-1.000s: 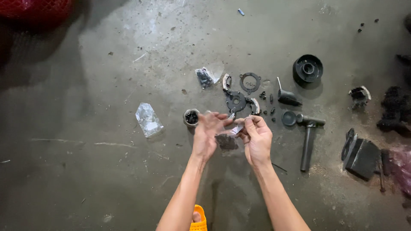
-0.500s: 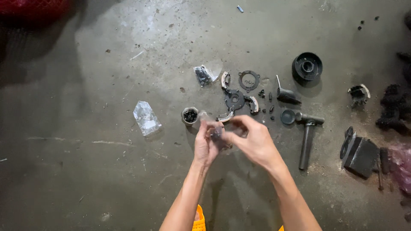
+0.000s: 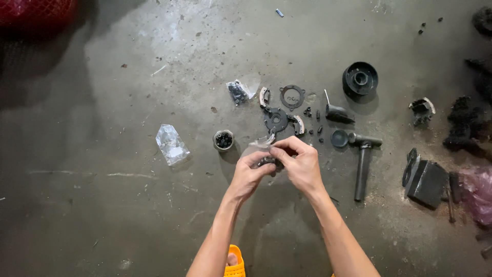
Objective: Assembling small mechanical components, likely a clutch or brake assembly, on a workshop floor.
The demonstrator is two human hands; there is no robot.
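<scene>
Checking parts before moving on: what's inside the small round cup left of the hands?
The small round cup holds small dark pieces, too small to identify. Its bottom is covered by them.

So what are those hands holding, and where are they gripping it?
Both hands, left and right, pinch a small dark part between their fingertips, with clear plastic around it. Which part of it they grip cannot be told.

Grey concrete floor (image 3: 102,205) showing pale scuffs and dark specks. Black pulley (image 3: 360,78), black plate (image 3: 276,119), black T-handle tool (image 3: 363,161) lying on it. Clear plastic bag (image 3: 171,144) glinting white. Orange sandal (image 3: 234,261) showing below. Red mesh bag (image 3: 36,13) sitting top left.
</scene>
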